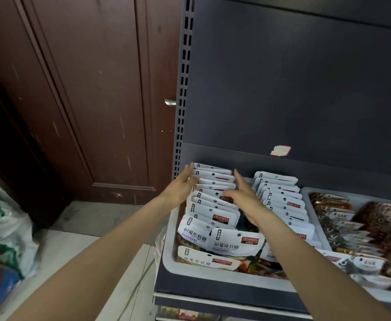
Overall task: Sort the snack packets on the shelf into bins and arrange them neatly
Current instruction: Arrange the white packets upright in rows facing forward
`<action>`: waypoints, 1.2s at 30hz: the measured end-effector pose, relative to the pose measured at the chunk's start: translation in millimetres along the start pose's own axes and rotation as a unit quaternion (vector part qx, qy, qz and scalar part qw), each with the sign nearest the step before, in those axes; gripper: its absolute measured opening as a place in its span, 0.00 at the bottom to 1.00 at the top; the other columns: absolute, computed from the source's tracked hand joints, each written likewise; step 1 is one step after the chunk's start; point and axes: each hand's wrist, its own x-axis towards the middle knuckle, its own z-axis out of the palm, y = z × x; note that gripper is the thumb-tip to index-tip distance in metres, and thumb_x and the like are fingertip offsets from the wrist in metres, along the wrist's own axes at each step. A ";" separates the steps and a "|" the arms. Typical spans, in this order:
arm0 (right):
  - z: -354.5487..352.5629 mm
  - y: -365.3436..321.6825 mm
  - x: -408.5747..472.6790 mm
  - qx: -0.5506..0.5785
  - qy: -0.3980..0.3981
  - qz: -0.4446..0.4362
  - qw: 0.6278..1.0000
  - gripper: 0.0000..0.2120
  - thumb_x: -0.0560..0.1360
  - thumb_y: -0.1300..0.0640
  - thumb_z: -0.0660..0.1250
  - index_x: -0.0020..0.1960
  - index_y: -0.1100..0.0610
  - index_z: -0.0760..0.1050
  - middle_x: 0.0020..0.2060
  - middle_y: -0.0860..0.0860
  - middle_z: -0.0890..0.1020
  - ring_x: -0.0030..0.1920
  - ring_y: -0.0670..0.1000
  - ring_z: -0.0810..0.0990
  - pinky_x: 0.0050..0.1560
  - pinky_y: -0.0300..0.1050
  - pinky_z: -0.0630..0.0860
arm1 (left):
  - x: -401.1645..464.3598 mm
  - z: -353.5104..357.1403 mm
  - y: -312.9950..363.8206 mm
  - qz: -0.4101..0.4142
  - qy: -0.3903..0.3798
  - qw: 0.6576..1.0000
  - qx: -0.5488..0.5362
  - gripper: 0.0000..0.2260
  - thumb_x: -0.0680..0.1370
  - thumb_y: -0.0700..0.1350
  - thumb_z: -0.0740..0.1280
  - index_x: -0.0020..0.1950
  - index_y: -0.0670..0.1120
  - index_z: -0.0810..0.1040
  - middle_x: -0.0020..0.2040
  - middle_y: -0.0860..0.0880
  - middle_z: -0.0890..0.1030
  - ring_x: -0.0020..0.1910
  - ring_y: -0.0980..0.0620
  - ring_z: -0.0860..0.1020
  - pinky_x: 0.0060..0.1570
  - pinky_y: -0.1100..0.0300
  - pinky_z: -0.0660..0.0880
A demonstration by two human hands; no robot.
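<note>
Here both flat hands, left hand (182, 186) and right hand (243, 198), square the left row of packets (213, 193) in the bin (169, 246); next, tidy the loose front packets (234, 243).

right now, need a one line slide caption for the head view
Both hands, left and right, flank a row of white snack packets in a white bin.

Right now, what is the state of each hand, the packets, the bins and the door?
Left hand: open, fingers on the left row of white-topped packets.
Right hand: open, on that row's right side.
Right row of white-topped packets: upright, untouched.
White plastic bin: full.
Brown wooden door: closed.
</note>
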 end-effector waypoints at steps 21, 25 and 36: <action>-12.7 -6.8 -28.9 -0.161 0.049 0.024 0.985 0.26 0.80 0.51 0.60 0.74 0.58 0.59 0.72 0.53 0.66 0.72 0.55 0.64 0.67 0.48 0.62 | -23.9 -10.8 -20.2 0.002 0.037 0.999 0.034 0.23 0.82 0.52 0.59 0.75 0.48 0.63 0.71 0.48 0.70 0.70 0.48 0.68 0.71 0.48 0.64; -8.2 -7.3 -38.4 -0.185 0.009 0.075 0.980 0.19 0.80 0.44 0.57 0.55 0.59 0.75 0.53 0.55 0.79 0.52 0.54 0.77 0.59 0.48 0.71 | -37.0 -0.6 -18.9 -0.068 -0.010 0.994 -0.089 0.19 0.82 0.46 0.60 0.73 0.47 0.65 0.67 0.48 0.74 0.66 0.48 0.73 0.68 0.51 0.67; -21.1 -8.7 -71.2 -0.259 0.016 -0.007 0.966 0.20 0.81 0.51 0.57 0.68 0.60 0.70 0.66 0.54 0.74 0.66 0.54 0.71 0.63 0.45 0.66 | -73.2 1.1 -4.1 0.071 0.038 0.993 0.087 0.17 0.81 0.49 0.62 0.69 0.48 0.71 0.65 0.53 0.74 0.64 0.54 0.72 0.64 0.58 0.68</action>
